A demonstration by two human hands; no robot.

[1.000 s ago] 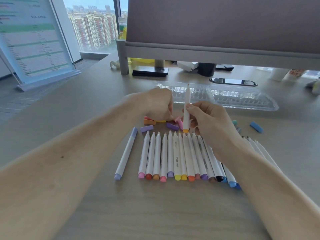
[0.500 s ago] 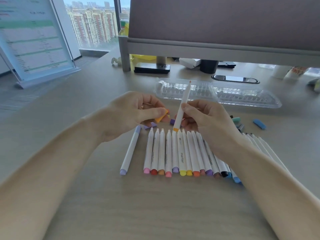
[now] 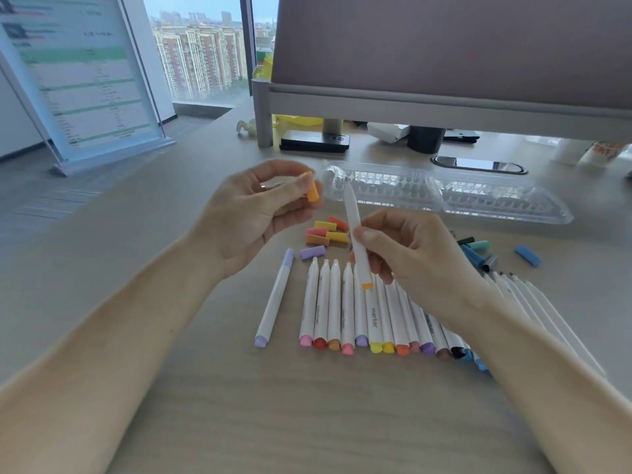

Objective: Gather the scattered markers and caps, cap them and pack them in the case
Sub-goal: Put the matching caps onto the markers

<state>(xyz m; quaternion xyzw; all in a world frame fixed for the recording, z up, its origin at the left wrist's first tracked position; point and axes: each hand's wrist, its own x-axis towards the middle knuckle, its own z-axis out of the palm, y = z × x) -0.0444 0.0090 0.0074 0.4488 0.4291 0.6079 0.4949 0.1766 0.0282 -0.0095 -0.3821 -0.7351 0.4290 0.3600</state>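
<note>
My left hand (image 3: 249, 213) pinches an orange cap (image 3: 312, 190) between thumb and fingertips, raised above the desk. My right hand (image 3: 410, 254) grips an uncapped white marker with an orange end (image 3: 355, 234), tip pointing up and a little left, a short gap from the cap. Below lies a row of several uncapped white markers (image 3: 362, 316) with coloured ends. A capped lilac marker (image 3: 275, 299) lies to their left. Loose caps in pink, yellow, orange and purple (image 3: 323, 234) sit behind the row. The clear plastic case (image 3: 444, 196) lies open further back.
Blue, teal and dark caps (image 3: 478, 251) lie to the right, with one blue cap (image 3: 528, 255) apart. More white markers (image 3: 533, 302) sit past my right wrist. A grey desk divider (image 3: 444, 100), a black stand base (image 3: 314, 141) and a sign holder (image 3: 85, 83) stand at the back.
My left hand picked the orange cap from the pile and lifted it up and right. My right hand tilted the marker's tip toward the cap.
</note>
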